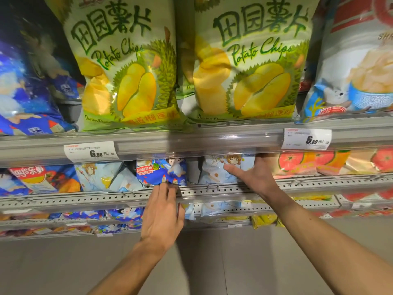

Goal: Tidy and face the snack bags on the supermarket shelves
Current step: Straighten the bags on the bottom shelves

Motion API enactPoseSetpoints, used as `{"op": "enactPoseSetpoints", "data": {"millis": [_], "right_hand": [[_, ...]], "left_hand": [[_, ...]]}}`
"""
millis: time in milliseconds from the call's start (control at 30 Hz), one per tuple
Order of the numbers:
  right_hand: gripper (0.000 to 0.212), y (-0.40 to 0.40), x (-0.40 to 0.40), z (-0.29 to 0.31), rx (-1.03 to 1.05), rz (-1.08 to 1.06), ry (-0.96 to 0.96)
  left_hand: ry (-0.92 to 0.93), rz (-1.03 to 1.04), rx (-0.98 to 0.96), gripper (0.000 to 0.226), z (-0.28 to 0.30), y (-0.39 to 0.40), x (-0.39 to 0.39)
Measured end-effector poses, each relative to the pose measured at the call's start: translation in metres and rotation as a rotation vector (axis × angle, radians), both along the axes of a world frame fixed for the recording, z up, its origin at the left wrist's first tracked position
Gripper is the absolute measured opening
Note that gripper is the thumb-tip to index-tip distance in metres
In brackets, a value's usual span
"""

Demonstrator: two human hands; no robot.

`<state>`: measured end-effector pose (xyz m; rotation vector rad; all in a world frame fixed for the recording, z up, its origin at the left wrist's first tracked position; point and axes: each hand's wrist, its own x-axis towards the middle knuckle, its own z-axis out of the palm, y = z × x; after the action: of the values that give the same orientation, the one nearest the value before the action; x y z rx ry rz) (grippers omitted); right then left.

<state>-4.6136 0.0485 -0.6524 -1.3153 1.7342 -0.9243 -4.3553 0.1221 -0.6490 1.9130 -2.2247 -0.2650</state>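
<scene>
My left hand pinches, I think, the bottom edge of the blue snack bag on the middle shelf. My right hand, thumb spread, cups the pale bag beside it. I should pull both forward evenly, fronts upright.

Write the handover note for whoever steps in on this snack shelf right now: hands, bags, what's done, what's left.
Left hand: fingertips pinch the bottom edge of the dark blue bag on the middle shelf.
Right hand: open, thumb across the front of the pale blue bag beside it, fingers behind.
Done: the two durian chip bags above stand upright, fronts out.
Left: square up both blue bags; the pale bags further left lean and overlap; the lower shelves look untidy too.
</scene>
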Motion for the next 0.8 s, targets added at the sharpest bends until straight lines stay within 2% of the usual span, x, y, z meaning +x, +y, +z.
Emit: {"op": "enactPoseSetpoints", "data": {"millis": [167,300,367,467,567,633,800], "right_hand": [[0.059,0.027,0.006,-0.001,-0.092,-0.095,-0.018],[0.072,0.050,0.027,-0.002,-0.142,-0.308,0.127],[0.064,0.063,0.044,-0.002,-0.210,-0.394,0.167],[0.047,0.081,0.078,-0.001,-0.309,-0.434,0.224],[0.039,0.086,0.120,0.004,-0.352,-0.426,0.193],[0.039,0.084,0.148,0.008,-0.320,-0.360,0.130],[0.048,0.072,0.189,0.013,-0.168,-0.241,0.112]], "left_hand": [[0.160,0.022,-0.009,0.041,-0.005,-0.003,0.007],[0.473,0.150,-0.069,0.035,-0.002,-0.001,0.018],[0.569,0.181,-0.120,0.032,-0.001,0.005,0.031],[0.653,0.272,-0.096,0.024,0.000,0.012,0.066],[0.735,0.403,-0.061,0.017,0.001,0.015,0.114],[0.715,0.441,-0.061,0.017,-0.001,0.013,0.145],[0.740,0.469,-0.104,0.036,0.003,-0.003,0.194]]}}
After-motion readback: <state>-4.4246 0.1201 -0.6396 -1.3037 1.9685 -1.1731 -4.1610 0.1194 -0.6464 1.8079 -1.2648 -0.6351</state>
